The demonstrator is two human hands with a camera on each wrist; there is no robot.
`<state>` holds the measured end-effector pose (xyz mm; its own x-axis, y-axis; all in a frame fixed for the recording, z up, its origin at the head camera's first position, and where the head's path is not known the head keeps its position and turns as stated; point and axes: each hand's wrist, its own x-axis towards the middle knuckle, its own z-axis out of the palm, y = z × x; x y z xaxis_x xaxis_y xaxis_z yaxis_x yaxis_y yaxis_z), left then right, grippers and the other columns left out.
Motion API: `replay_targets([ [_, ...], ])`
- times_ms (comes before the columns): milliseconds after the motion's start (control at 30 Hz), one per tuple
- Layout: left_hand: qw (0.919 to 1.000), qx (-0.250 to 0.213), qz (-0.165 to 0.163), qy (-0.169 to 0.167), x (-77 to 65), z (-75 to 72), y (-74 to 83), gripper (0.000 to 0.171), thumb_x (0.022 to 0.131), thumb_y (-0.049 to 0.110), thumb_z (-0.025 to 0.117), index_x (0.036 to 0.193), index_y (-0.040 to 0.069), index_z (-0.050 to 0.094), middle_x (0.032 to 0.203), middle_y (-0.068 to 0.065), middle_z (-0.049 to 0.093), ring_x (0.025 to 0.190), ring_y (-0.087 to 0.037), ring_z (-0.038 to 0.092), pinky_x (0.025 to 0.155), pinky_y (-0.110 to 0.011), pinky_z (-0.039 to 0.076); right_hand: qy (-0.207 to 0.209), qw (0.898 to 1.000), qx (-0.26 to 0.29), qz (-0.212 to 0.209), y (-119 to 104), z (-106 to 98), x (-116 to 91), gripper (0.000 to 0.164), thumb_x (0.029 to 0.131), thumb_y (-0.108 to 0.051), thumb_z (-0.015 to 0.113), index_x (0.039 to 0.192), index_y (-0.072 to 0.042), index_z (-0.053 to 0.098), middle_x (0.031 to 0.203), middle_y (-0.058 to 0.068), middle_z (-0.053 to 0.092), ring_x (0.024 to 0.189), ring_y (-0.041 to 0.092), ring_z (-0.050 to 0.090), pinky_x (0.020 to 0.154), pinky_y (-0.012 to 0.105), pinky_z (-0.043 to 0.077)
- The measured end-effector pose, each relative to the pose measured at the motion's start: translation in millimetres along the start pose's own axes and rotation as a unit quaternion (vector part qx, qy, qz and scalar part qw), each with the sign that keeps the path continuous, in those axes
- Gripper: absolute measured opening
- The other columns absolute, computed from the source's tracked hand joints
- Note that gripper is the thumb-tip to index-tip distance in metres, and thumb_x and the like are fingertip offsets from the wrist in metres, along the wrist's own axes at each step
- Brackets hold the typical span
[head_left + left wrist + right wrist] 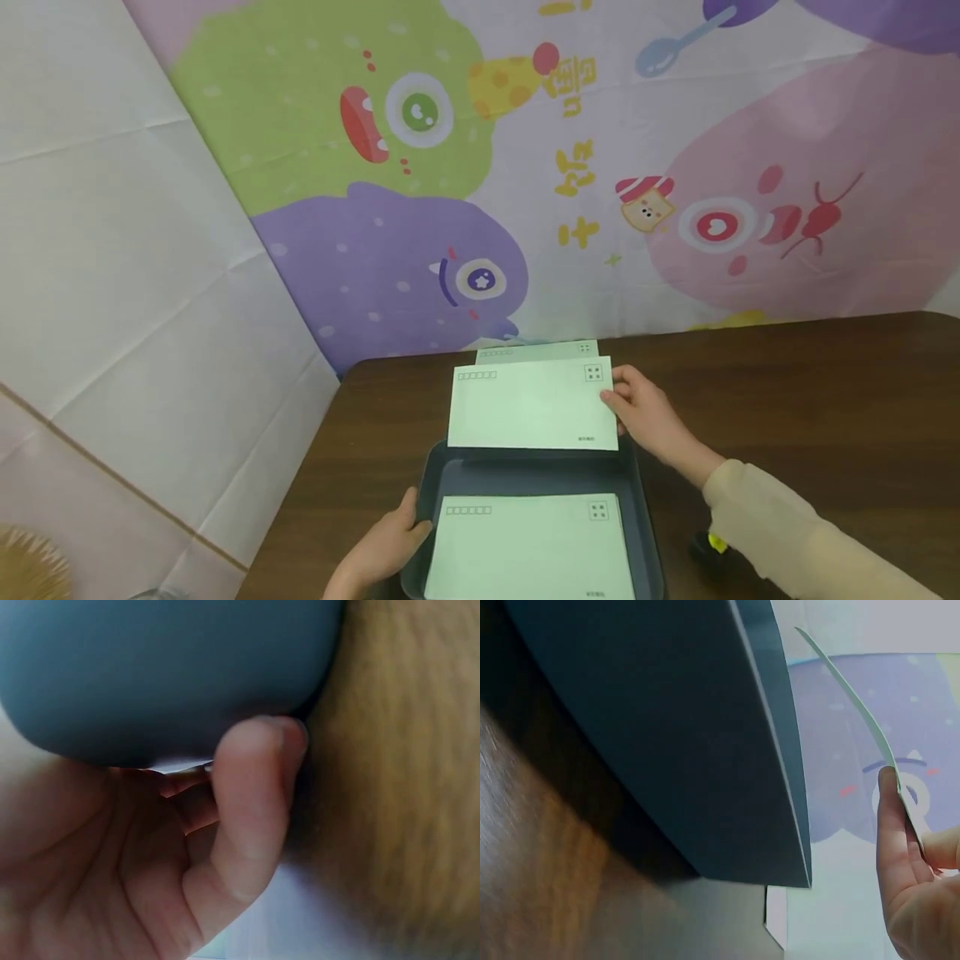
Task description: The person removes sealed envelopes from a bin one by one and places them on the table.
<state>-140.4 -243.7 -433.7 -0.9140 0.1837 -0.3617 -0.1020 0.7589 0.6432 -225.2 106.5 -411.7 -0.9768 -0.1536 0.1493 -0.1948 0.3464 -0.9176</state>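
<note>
A pale green envelope, printed with postcode boxes and a stamp square, is held up over the tray's far end. My right hand pinches its right edge between thumb and fingers; the right wrist view shows the envelope edge-on and slightly bent. Beneath it stands a dark grey tray with more envelopes lying in its near part. At the tray's left side, my left hand grips the rim. The left wrist view shows that hand with fingers against the tray wall.
Another pale envelope lies behind the held one, at the far edge of the brown table. A black and yellow object sits by the right sleeve. A cartoon-printed cloth hangs behind the table.
</note>
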Motion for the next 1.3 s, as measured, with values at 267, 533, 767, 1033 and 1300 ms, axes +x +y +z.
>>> replay_targets([
  [267,1.0,-0.008,-0.005,-0.004,2.5,0.1,-2.7,0.069,0.095,0.023,0.044,0.138,-0.018,0.008,0.14,-0.037,0.022,0.127,-0.048,0.027,0.098,-0.06,0.026,0.025,0.997,-0.067,-0.002,5,-2,18,0.026,0.096,-0.009,0.04,0.118,0.005,0.042,0.109,0.026,0.06,0.074,0.021,0.057,0.059,0.028,0.043],
  [533,0.9999,-0.01,0.001,-0.005,1.2,2.0,-3.4,0.069,0.095,0.024,0.042,0.138,-0.018,0.007,0.14,-0.037,0.02,0.128,-0.049,0.025,0.099,-0.061,0.025,0.028,0.995,-0.09,0.022,12,-1,26,0.029,0.097,-0.009,0.034,0.122,0.005,0.036,0.119,0.029,0.053,0.09,0.028,0.057,0.068,0.032,0.043],
  [767,1.0,-0.006,0.0,-0.002,1.0,3.0,-1.8,0.068,0.095,0.022,0.042,0.138,-0.018,0.007,0.139,-0.037,0.022,0.127,-0.049,0.027,0.097,-0.06,0.027,-0.015,0.995,-0.091,0.025,21,1,25,0.033,0.096,-0.008,0.031,0.127,0.005,0.031,0.126,0.031,0.046,0.098,0.03,0.054,0.07,0.033,0.042],
  [1033,0.9999,-0.005,-0.009,0.002,1.7,3.2,-2.7,0.068,0.095,0.023,0.043,0.138,-0.018,0.009,0.14,-0.036,0.023,0.127,-0.049,0.027,0.098,-0.061,0.026,-0.024,0.995,-0.092,0.004,25,2,31,0.032,0.094,-0.004,0.034,0.123,0.008,0.034,0.12,0.031,0.052,0.101,0.032,0.056,0.077,0.038,0.046],
  [1300,1.0,-0.002,-0.007,0.003,2.9,2.9,-4.4,0.068,0.095,0.024,0.043,0.138,-0.017,0.009,0.139,-0.037,0.023,0.126,-0.049,0.029,0.097,-0.061,0.027,-0.07,0.99,-0.116,0.029,28,4,30,0.034,0.094,-0.005,0.038,0.125,0.008,0.035,0.115,0.029,0.055,0.096,0.029,0.058,0.075,0.039,0.047],
])
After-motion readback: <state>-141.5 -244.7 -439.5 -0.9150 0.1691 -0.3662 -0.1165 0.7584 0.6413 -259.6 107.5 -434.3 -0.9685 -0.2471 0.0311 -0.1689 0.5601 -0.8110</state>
